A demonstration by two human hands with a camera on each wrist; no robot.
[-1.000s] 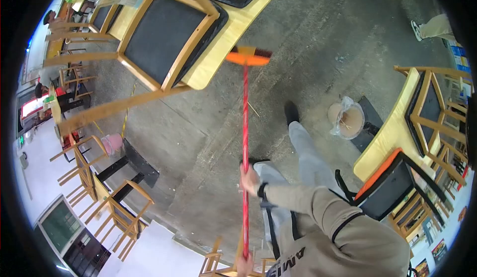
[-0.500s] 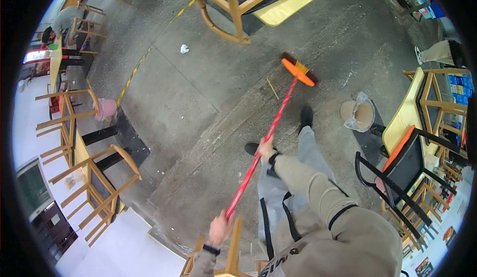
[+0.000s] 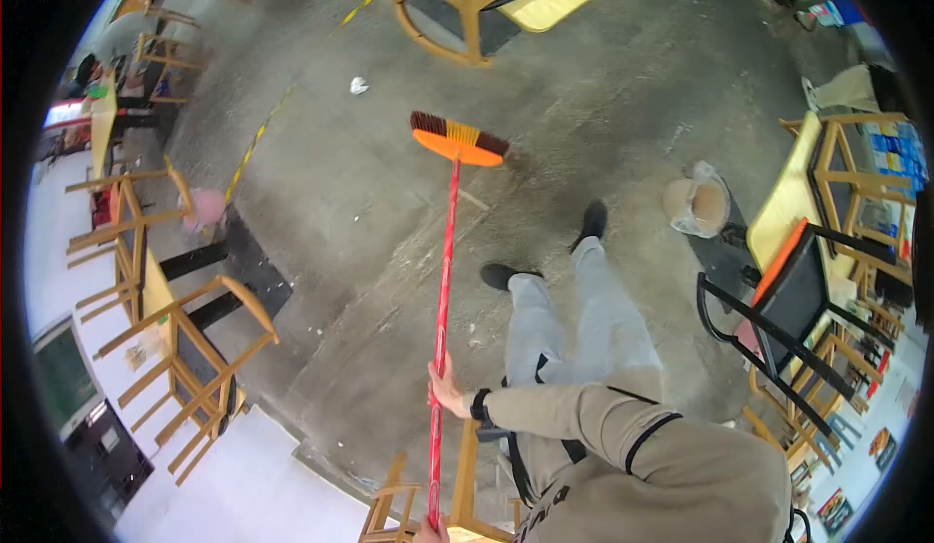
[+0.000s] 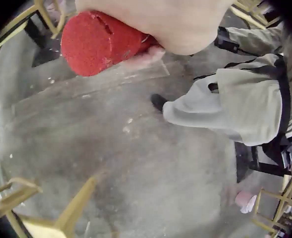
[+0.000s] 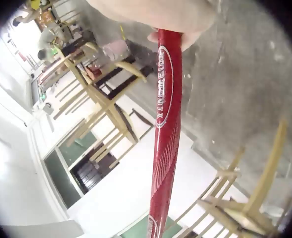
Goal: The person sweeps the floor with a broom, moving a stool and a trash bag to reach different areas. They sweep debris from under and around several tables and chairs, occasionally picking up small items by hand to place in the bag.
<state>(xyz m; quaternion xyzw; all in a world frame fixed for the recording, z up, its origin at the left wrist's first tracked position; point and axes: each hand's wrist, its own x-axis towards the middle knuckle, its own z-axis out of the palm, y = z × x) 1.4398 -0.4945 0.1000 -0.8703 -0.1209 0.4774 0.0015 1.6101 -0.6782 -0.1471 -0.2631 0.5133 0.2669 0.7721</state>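
Note:
A broom with a red pole [image 3: 445,280] and an orange head [image 3: 457,144] with dark and yellow bristles reaches forward over the floor. Partway down the pole, my right hand [image 3: 448,392] grips it; the right wrist view shows white lettering on the pole [image 5: 164,99] below that hand [image 5: 160,12]. My left hand [image 3: 431,531], mostly cut off at the bottom of the head view, holds the upper end. Its rounded red end cap [image 4: 84,47] sticks out beside the left hand [image 4: 170,20]. A thin light stick [image 3: 474,199] lies just behind the broom head.
A crumpled white paper [image 3: 359,86] lies on the grey floor farther ahead. To the right stands a bin with a plastic liner [image 3: 700,204], near a yellow table [image 3: 778,202] with upturned chairs. More chairs [image 3: 209,368] and a pink bucket [image 3: 202,209] are on the left.
The broom head first went right, then swung back left past the stick. Both hands have shifted down in the head view since half a second ago, still holding the pole.

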